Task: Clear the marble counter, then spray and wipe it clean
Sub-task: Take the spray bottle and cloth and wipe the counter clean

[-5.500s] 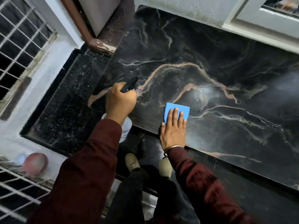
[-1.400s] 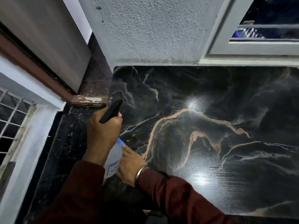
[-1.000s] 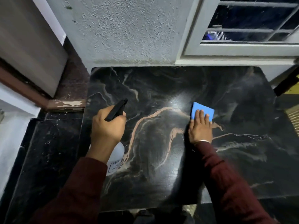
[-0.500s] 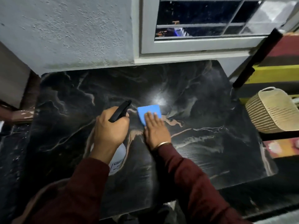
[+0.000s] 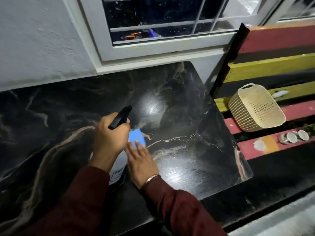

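My left hand (image 5: 110,138) grips the spray bottle (image 5: 119,165) by its neck, fingers curled round the black trigger head (image 5: 120,117), whose nozzle points toward one o'clock across the dark marble surface (image 5: 187,116). The bottle's white body shows below my wrist, its label partly readable but too small to make out. My right hand (image 5: 142,160) lies flat, fingers straight, pressing a blue cloth (image 5: 136,137) against the surface just to the three o'clock side of my left hand; the two hands nearly touch. A thin metal bangle (image 5: 151,178) circles my right wrist above a maroon sleeve (image 5: 179,210). The cloth sits near the centre of the surface, with pale and copper veins running out from it toward three o'clock and nine o'clock. A bright glare marks the stone at twelve o'clock from the cloth. Beyond the far edge stands a white-framed window (image 5: 162,43) in a textured wall. Off the surface at three o'clock, a cream perforated basket (image 5: 255,108) lies tilted on red and yellow painted slats (image 5: 281,65), with small round metal cups (image 5: 294,137) just below it.
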A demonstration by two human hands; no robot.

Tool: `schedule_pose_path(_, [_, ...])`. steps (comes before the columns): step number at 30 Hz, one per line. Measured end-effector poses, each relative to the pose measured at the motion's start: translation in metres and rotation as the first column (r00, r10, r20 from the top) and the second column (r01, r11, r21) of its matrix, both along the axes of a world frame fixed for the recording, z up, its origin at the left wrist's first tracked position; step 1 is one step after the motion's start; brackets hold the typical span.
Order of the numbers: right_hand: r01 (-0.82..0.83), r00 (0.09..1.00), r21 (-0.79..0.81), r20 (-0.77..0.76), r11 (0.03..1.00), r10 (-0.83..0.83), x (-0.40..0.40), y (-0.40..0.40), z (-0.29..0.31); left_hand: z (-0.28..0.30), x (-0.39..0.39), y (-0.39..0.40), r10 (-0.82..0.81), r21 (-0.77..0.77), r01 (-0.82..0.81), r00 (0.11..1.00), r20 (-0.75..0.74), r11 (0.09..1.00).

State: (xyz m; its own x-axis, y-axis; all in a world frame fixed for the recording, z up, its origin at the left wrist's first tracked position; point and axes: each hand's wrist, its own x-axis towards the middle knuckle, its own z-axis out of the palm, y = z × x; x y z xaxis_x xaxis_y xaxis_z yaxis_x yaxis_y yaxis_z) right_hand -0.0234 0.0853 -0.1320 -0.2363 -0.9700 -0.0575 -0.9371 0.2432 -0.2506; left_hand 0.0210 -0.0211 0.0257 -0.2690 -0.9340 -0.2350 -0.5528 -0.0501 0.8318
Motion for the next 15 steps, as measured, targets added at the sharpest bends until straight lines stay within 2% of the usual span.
schedule_pose_path(2, [-0.146,0.989,0.066,-0.003,0.987,0.146,-0.012,-0.011,-0.003,-0.002,-0.014,0.003,-0.028,-0.021,0.028,1.000,0.004,0.999])
schedule_pose_path(3, [-0.134,0.990,0.096,-0.025,0.986,0.137,-0.034,-0.015,-0.005,-0.004,-0.021,0.004,-0.045,-0.032,0.046,0.999,0.023,0.998])
schedule_pose_path(4, [-0.079,0.996,0.110,-0.038,0.991,0.083,-0.059,-0.019,-0.004,-0.007,-0.026,0.005,-0.053,-0.036,0.054,0.998,0.036,0.998])
schedule_pose_path(6, [0.141,0.990,0.116,-0.025,0.983,-0.139,-0.121,-0.018,0.000,-0.009,-0.039,0.008,-0.043,-0.032,0.044,0.999,0.033,0.998])
schedule_pose_path(10, [0.539,0.841,0.110,-0.031,0.835,-0.540,-0.225,0.042,0.002,-0.011,-0.063,0.022,-0.068,-0.039,0.069,0.997,0.031,0.997])
schedule_pose_path(13, [0.709,0.699,0.106,0.023,0.697,-0.715,-0.215,0.112,0.007,-0.009,-0.081,0.032,-0.111,-0.032,0.111,0.994,0.009,0.993])
schedule_pose_path(15, [0.755,0.644,0.133,0.034,0.642,-0.764,-0.185,0.146,0.012,-0.008,-0.094,0.037,-0.141,-0.029,0.140,0.990,-0.009,0.990])
